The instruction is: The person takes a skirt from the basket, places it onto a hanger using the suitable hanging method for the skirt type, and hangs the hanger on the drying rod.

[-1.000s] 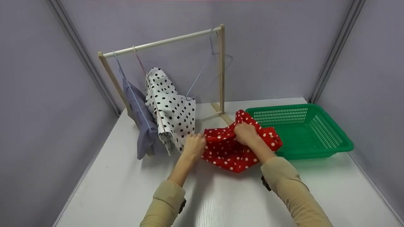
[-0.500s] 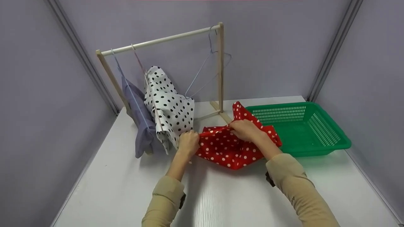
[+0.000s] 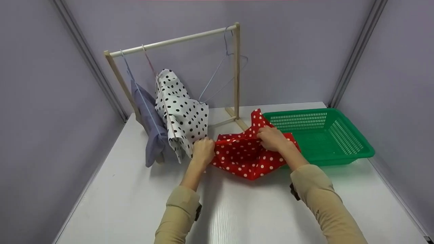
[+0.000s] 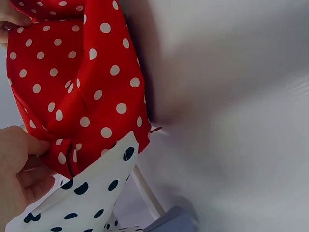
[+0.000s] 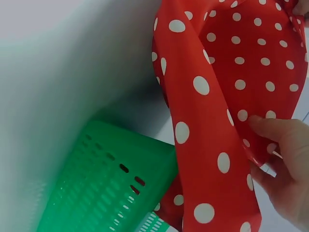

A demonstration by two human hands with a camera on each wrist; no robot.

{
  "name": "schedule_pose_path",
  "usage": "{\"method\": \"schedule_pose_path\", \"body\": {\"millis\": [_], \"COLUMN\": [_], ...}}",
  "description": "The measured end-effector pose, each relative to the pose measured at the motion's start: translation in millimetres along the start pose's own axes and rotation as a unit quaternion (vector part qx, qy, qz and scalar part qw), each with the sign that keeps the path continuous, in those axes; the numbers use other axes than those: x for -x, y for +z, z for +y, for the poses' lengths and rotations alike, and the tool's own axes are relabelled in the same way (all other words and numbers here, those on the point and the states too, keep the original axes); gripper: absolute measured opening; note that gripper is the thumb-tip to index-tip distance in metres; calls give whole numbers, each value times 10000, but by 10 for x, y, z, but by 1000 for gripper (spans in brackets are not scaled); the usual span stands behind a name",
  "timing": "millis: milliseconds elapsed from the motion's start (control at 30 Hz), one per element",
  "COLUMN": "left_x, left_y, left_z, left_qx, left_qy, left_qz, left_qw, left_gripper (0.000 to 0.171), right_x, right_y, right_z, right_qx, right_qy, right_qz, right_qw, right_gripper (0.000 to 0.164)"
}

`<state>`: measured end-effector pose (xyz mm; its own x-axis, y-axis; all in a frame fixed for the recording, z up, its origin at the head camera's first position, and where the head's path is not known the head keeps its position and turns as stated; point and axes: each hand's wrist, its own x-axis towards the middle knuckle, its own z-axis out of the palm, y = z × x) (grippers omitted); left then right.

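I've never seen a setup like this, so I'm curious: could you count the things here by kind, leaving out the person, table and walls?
Cloths: 3 (red dotted cloth, white dotted cloth, purple-grey cloth)
Hangers: 3 (blue hanger, pink hanger, bare hanger)
Racks: 1 (wooden rack)
Baskets: 1 (green basket)
Total: 8

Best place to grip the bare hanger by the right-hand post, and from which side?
Take the hanger, probably by its neck just below the hook, from the front left, once the left hand releases the red cloth. The hook loops over the rail, so gripping there should allow an upward lift; the post crosses in front of the hanger's right part but not the neck.
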<state>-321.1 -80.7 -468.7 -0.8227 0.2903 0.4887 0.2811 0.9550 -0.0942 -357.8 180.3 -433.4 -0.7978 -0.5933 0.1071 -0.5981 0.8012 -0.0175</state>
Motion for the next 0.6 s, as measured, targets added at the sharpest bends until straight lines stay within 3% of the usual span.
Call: {"method": "schedule_pose_path", "body": {"millis": [200, 400, 533, 600], "left_x": [28, 51, 42, 31], "left_y": [25, 4, -59, -102], "left_z": [3, 34, 65, 76], "left_qx": [327, 616, 860, 945], "left_qy": [-387, -534, -587, -607], "left_qz": [52, -226, -550, -461], "left_qw": [9987, 9964, 9930, 9926], "left_gripper": [11, 12, 8, 7], "right_x": [9, -29, -35, -4], "right_y": [-59, -267, -449, -535], "right_z": [30, 11, 20, 43], "right_qx": [-74, 323, 395, 310], "right_qy": [-187, -439, -520, -482], "right_qz": [818, 1658, 1763, 1571], "right_qw": [9964, 9847, 9822, 9859], "right_gripper": [9, 13, 11, 12]}}
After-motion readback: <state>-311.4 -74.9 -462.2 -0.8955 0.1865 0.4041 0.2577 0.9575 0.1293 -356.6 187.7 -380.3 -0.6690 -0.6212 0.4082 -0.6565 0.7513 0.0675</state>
